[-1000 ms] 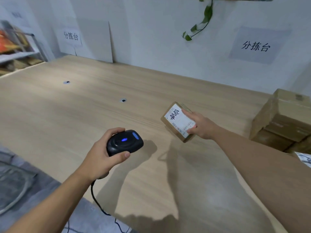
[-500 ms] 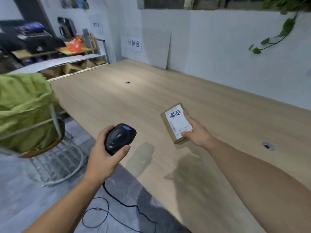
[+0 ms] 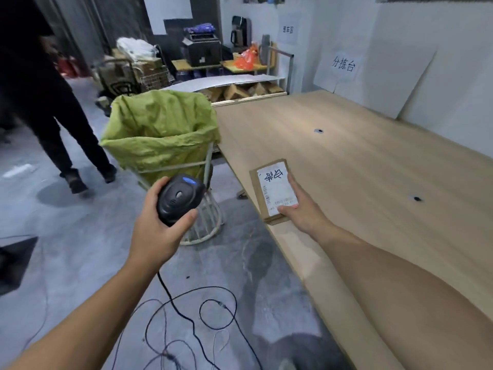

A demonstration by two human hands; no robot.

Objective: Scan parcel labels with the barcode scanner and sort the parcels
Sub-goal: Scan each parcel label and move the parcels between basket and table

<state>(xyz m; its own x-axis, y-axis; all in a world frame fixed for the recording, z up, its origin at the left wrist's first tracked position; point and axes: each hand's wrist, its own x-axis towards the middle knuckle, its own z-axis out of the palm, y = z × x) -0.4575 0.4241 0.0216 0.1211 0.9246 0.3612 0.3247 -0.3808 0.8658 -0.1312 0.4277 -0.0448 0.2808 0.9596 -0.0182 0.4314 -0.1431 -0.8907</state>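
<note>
— Now, the left hand (image 3: 154, 233)?
— Wrapped tight around the black barcode scanner (image 3: 179, 198), thumb pressed along its near side, fingers curled behind. Blue light glowing on top. Held out over the grey floor (image 3: 80, 249), off the left edge of the tabletop (image 3: 360, 161). Black cable (image 3: 186, 316) trailing from under the wrist down into loose loops on the floor.

— And the right hand (image 3: 302, 209)?
— Clamped on a small brown cardboard parcel (image 3: 272, 190), thumb laid across the lower end of its white label (image 3: 276, 189), fingers along the right side. Label facing up, with black handwritten marks at the far end and a barcode strip down the left margin. Parcel held at the left edge of the tabletop, near its front part; hard to say whether resting on the wood or lifted just off it.

— Further out?
— Just beyond the scanner, a white wire stand (image 3: 205, 209) lined with a green sack (image 3: 160, 129), open at the top, standing on the floor beside the tabletop's left edge. Past that, the legs of a person in dark clothing (image 3: 53, 116) at far left. Shelving with cartons behind.
</note>
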